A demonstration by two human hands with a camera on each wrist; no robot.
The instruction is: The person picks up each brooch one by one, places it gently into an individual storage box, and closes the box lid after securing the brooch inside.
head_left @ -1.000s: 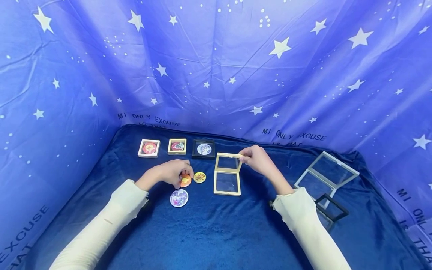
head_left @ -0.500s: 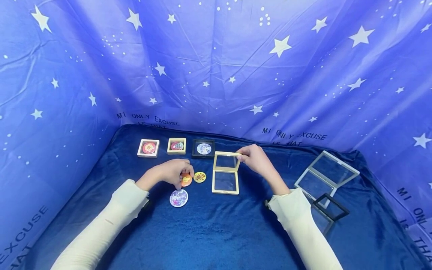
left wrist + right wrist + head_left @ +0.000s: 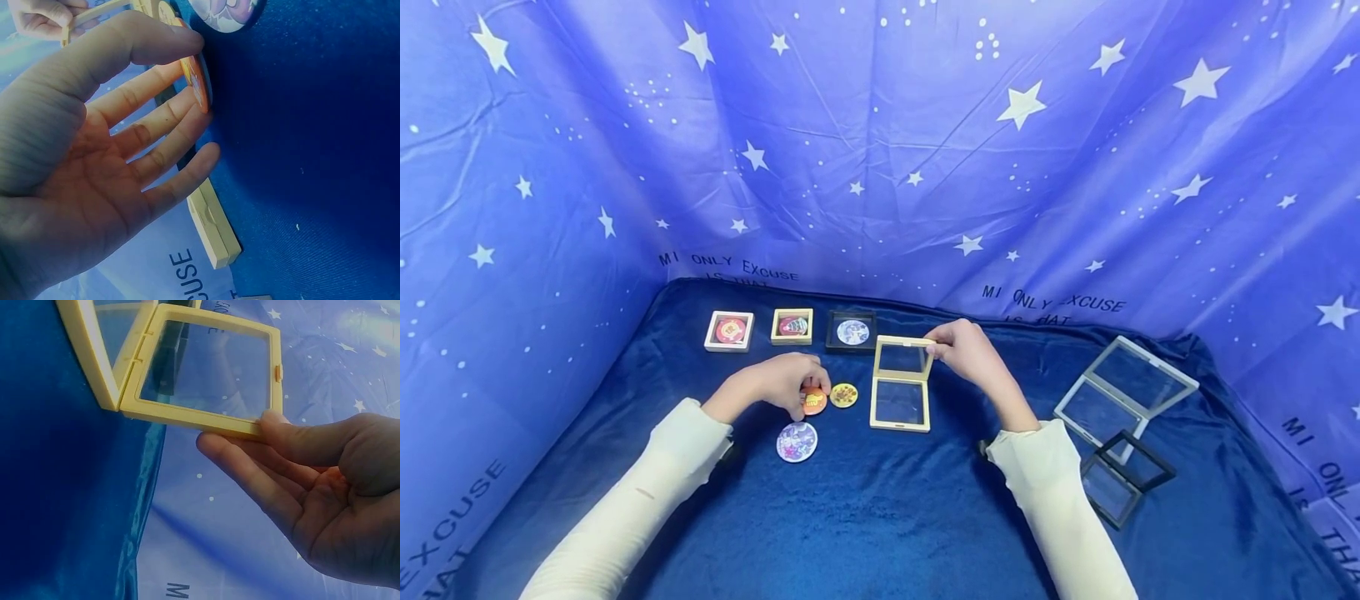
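My left hand point(image 3: 786, 385) has thumb and fingers around the edge of an orange round badge point(image 3: 815, 402), which lies on the blue cloth. In the left wrist view, that badge point(image 3: 199, 87) shows edge-on between thumb and fingertips. Just right of it is a small yellow badge point(image 3: 843, 395); nearer me lies a larger purple-and-white badge point(image 3: 797, 442). With thumb and fingers, my right hand point(image 3: 964, 348) pinches the upper right corner of a cream hinged display frame point(image 3: 900, 378). It stands opened out, its clear film panes holding nothing, as the right wrist view also shows.
Along the back sit a white frame point(image 3: 729, 347), a cream frame point(image 3: 792, 339) and a black frame point(image 3: 852, 347), each with a badge inside. At right, an opened white frame point(image 3: 1116, 392) overlaps an opened black one point(image 3: 1159, 480). A starry curtain point(image 3: 880, 150) rises behind.
My right hand and the cream frame have shifted slightly left, and the right sleeve has uncovered more of the opened black frame. The left hand stays at the orange badge.
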